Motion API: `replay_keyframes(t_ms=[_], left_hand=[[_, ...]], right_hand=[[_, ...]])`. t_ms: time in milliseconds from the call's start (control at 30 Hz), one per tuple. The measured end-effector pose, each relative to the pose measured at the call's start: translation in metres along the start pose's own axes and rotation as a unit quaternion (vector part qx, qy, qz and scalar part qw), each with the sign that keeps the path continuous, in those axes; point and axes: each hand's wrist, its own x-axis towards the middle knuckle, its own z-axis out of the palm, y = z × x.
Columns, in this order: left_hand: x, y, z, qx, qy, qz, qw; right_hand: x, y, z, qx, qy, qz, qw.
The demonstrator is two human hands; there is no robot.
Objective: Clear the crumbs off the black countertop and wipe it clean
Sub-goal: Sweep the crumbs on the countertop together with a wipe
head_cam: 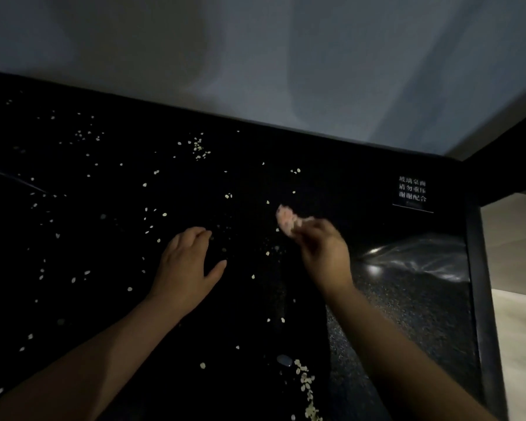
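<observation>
The black countertop (82,189) fills the lower frame and is strewn with several pale crumbs (198,148). A denser line of crumbs (306,387) lies near the front edge. My left hand (186,265) rests palm down on the counter with fingers loosely bent, holding nothing. My right hand (324,252) hovers above the surface and pinches a small crumpled pinkish-white wad (287,220), either cloth or tissue, at its fingertips.
A white-lettered sign (413,192) sits at the counter's back right corner. A glossy black plastic bag (413,262) lies at the right, beside the counter's right edge (480,299). A grey wall rises behind. A small dark pebble-like object (284,360) lies near the front crumbs.
</observation>
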Motion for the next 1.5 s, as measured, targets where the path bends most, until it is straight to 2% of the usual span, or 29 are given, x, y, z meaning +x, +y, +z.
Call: replay_keyframes(t_ms=[67,133,233,400,500,633,733,833,1000,1067,1267,1333,1400,1500], left_hand=[[0.004,-0.006,-0.003,0.008,-0.006,-0.004,1.0],[0.01,-0.012,-0.005,0.011,-0.011,-0.003,1.0],[0.016,-0.018,-0.006,0.021,-0.023,0.011,0.999],[0.019,-0.024,-0.006,0.024,-0.014,0.04,0.999],[0.023,-0.029,-0.007,0.017,-0.011,0.049,0.999],[0.026,-0.035,-0.004,0.001,-0.013,0.056,0.998],[0.026,-0.037,-0.003,-0.009,-0.009,0.057,0.998],[0.025,-0.036,-0.004,-0.018,-0.002,0.058,0.998],[0.026,-0.037,-0.008,-0.019,0.004,0.07,0.997],[0.028,-0.038,-0.01,-0.019,0.004,0.074,0.997],[0.033,-0.041,-0.013,-0.046,0.017,0.079,0.996],[0.035,-0.044,-0.013,-0.055,0.018,0.081,0.995],[0.037,-0.046,-0.013,-0.06,0.015,0.083,0.995],[0.04,-0.049,-0.012,-0.064,0.014,0.087,0.994]], right_hand=[[-0.028,-0.01,-0.001,0.039,-0.052,0.005,0.998],[-0.037,-0.012,-0.008,0.078,-0.072,0.037,0.994],[-0.006,-0.014,-0.023,0.069,-0.012,0.051,0.996],[0.092,-0.014,-0.027,0.012,0.076,0.025,0.997],[0.142,-0.004,-0.015,-0.035,0.072,0.027,0.996],[0.169,0.006,0.008,-0.063,0.018,0.053,0.996],[0.145,0.003,0.017,-0.07,0.019,0.022,0.997],[0.087,-0.006,0.018,-0.046,-0.029,-0.032,0.998],[0.007,-0.023,0.007,0.026,-0.124,-0.022,0.992],[0.006,-0.028,0.002,0.062,-0.109,-0.004,0.992],[0.117,-0.054,0.007,0.048,0.032,-0.055,0.997],[0.163,-0.057,0.023,0.027,0.02,-0.053,0.998],[0.189,-0.054,0.04,0.013,-0.031,-0.027,0.999],[0.184,-0.043,0.057,-0.034,-0.063,-0.021,0.997]])
